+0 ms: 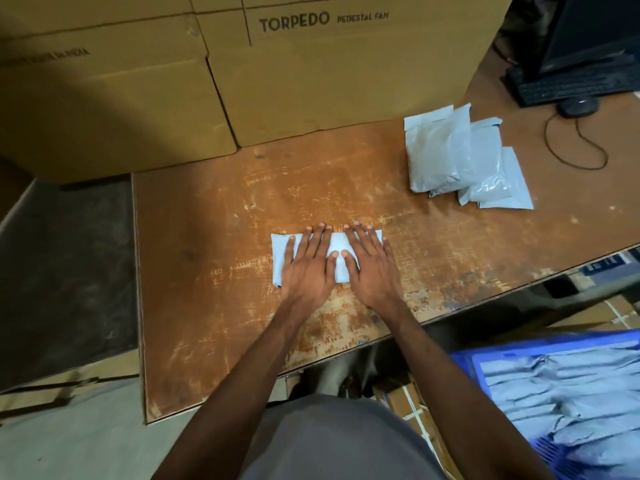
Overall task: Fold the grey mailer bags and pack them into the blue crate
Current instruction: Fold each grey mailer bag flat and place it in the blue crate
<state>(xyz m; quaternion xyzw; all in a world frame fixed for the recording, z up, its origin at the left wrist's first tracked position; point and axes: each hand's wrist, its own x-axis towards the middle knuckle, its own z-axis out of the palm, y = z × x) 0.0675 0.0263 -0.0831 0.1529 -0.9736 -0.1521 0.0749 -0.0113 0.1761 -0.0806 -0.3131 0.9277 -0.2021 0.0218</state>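
Note:
A folded grey mailer bag [337, 244] lies flat in the middle of the worn wooden table [214, 237]. My left hand [308, 263] presses on its left half with straight, spread fingers. My right hand [369, 263] presses on its right half the same way, thumbs nearly touching. A loose pile of grey mailer bags [460, 157] lies at the table's far right. The blue crate [464, 363] stands low at the right, below the table edge, holding several folded grey bags [568, 400].
Big cardboard boxes [311, 81] wall off the back of the table. A black keyboard [568, 84], a mouse [577, 106] with its cable and a monitor base sit at the far right corner. A dark mat [65, 271] lies to the left of the table.

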